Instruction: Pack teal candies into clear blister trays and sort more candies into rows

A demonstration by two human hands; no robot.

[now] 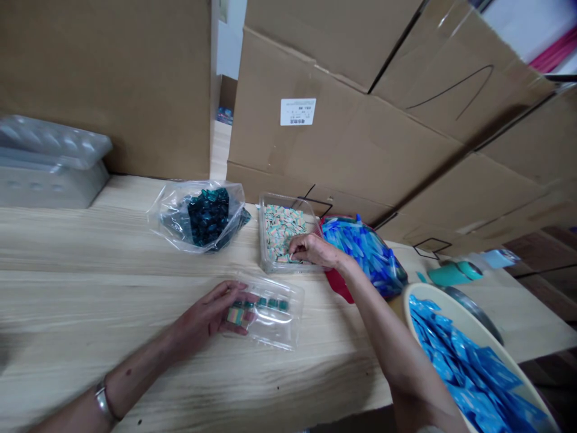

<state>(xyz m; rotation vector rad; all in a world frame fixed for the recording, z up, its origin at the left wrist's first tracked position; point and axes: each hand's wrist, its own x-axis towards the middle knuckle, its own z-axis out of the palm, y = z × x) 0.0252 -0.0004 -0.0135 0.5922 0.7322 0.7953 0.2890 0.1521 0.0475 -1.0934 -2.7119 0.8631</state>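
Head view: right hand [313,249] bunches its fingertips among small patterned pieces [280,221] in the clear bin [269,266]; can't tell if one is caught. Light fingertip pinch likely works best. Left hand [228,305] grips the clear tray [274,332] by its left end, green squares [273,304] inside; level keeps them seated. Beyond, clear bag [171,234] on desk [90,252].

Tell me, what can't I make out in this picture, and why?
All in the head view:
What the right hand grips, if anything, among the small pieces in the clear box: hidden by the hand itself.
Wording on the white label: too small.
The cream tub's near end: cut off by the bottom edge.
What the pink thing is: cut off by the right edge.
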